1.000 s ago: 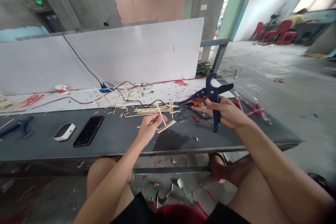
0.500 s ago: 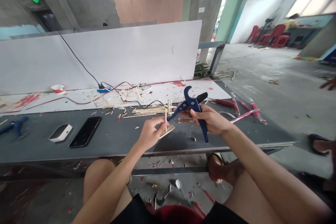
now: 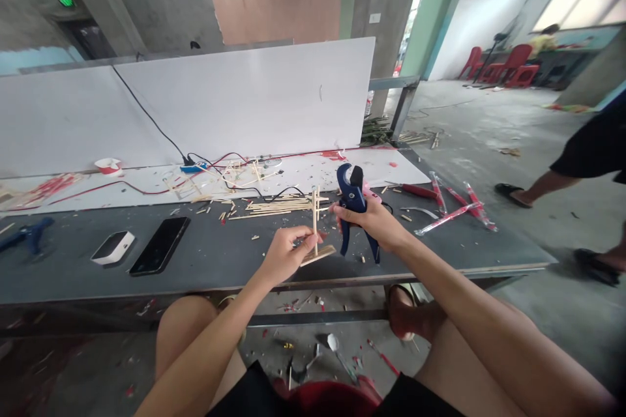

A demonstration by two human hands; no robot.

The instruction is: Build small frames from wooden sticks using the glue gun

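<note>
My left hand is closed, thumb against fingers, on a small wooden stick frame. The frame has a flat slatted piece at its base and a thin upright with short crosspieces near the top. My right hand grips a blue pipe cutter with a hooked jaw pointing up. Its two handles hang below my fingers, spread apart. The cutter is beside the frame, to its right, and nothing shows in its jaw. A pink object, mostly hidden, shows behind my right hand.
Loose sticks lie behind the frame. A phone, a white box and another blue tool are on the left. Red-wrapped tubes and red-handled pliers lie right. A person's leg is at the far right.
The blue cutter has moved back from the frame and turned more upright, its handles closer together. My left hand and the frame have shifted slightly right. A person has stepped further into view at right.
</note>
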